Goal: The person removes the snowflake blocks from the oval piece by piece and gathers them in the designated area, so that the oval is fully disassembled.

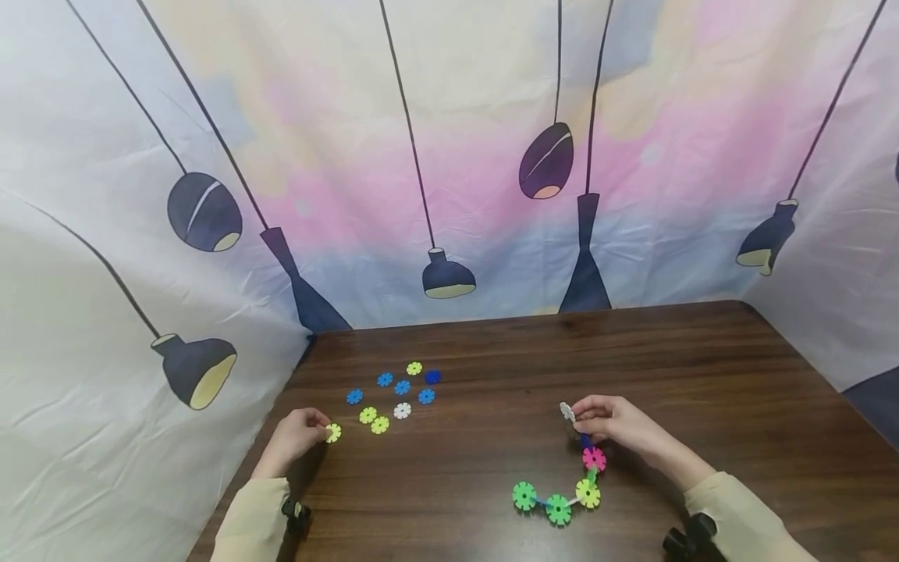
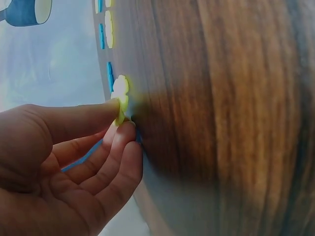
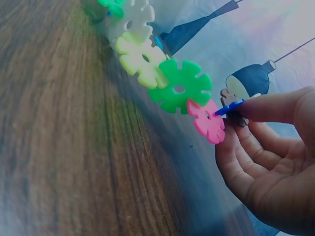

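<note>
At the left of the table, my left hand (image 1: 295,439) pinches a yellow notched snowflake disc (image 1: 333,433) between thumb and fingers. The left wrist view shows this yellow disc (image 2: 120,96) nearly edge-on at the fingertips. On the right, my right hand (image 1: 618,425) holds the upper end of a chain of interlocked snowflake discs (image 1: 558,510). A white disc (image 1: 566,410) sticks out past its fingertips. The right wrist view has the thumb on a blue disc (image 3: 230,107), which is slotted into a pink disc (image 3: 206,121); green, yellow and white discs follow along the chain.
Loose discs lie in a group at the table's back left: several blue (image 1: 402,387), several yellow (image 1: 380,425) and a white one (image 1: 402,410). The brown wooden table (image 1: 477,453) meets a lamp-printed curtain (image 1: 477,156) at its back and sides.
</note>
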{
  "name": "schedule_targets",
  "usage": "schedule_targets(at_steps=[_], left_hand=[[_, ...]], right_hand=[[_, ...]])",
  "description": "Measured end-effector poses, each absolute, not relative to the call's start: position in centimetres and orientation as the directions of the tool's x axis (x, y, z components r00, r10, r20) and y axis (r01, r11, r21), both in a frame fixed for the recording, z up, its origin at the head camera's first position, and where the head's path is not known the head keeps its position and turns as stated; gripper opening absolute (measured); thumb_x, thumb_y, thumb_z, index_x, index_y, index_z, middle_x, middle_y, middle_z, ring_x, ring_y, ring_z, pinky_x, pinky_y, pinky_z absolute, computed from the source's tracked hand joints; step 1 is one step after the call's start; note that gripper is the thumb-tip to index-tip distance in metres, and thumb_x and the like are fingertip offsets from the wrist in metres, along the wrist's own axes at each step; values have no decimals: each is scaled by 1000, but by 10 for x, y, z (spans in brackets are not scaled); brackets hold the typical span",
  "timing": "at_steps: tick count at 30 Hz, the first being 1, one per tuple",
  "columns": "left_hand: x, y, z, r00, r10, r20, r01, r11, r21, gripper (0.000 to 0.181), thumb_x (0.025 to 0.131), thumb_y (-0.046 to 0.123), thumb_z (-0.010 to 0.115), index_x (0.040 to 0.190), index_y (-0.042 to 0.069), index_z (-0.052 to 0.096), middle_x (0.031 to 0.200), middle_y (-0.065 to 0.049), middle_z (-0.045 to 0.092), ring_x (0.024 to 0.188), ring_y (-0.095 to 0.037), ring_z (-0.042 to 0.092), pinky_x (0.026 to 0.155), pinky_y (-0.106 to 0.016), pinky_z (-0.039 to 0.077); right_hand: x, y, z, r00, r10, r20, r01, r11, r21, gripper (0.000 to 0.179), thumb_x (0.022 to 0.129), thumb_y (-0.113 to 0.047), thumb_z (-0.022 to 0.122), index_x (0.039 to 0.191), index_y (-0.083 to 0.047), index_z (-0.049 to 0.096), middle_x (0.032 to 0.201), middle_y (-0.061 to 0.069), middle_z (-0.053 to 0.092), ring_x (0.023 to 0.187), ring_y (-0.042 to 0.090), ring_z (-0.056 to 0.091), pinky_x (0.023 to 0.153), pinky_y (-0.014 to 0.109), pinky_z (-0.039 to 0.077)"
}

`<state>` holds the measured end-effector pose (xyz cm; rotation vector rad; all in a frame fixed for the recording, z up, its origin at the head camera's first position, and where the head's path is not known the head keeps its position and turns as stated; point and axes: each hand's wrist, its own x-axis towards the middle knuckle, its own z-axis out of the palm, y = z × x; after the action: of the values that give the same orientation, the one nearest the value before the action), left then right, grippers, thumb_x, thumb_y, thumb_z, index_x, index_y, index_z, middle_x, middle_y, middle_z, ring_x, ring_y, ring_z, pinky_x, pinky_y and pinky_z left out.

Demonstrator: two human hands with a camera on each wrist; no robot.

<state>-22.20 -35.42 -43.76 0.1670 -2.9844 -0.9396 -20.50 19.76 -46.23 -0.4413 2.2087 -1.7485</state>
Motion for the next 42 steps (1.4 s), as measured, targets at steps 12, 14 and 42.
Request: schedule_targets(at_steps=[12,14,42], left_hand=[[-223,-353,-433,-998,-61,2,-52,856,514,9,79,2,71,87,-1,69,80,-5,63,75,-23,52,66,-35,42],[-223,-353,-434,-998,-58,-1,-50,855,516,9,79,2,72,87,-1,69,80,-5,63,75,-23,52,67,-35,42],[-228,-217,-402,-962,165,219,266,751,605,7,93,13,73,96,6,72,88,1,69,79,-16,64,67,-34,52]], right_hand=[[-206,194,-465,-910,-413,-14,-75,199,-977,34,94,-13,70,118,10,62,106,18,71,87,18,67,75,35,56],[-206,195,-465,-912,-410,-12,-79,203,-976,33,94,-14,70,117,9,62,105,17,71,86,19,66,74,35,56],[-206,193,-452,-905,-424,24,-134,233,-963,30,94,-16,71,113,6,65,93,8,69,77,20,64,71,35,56]])
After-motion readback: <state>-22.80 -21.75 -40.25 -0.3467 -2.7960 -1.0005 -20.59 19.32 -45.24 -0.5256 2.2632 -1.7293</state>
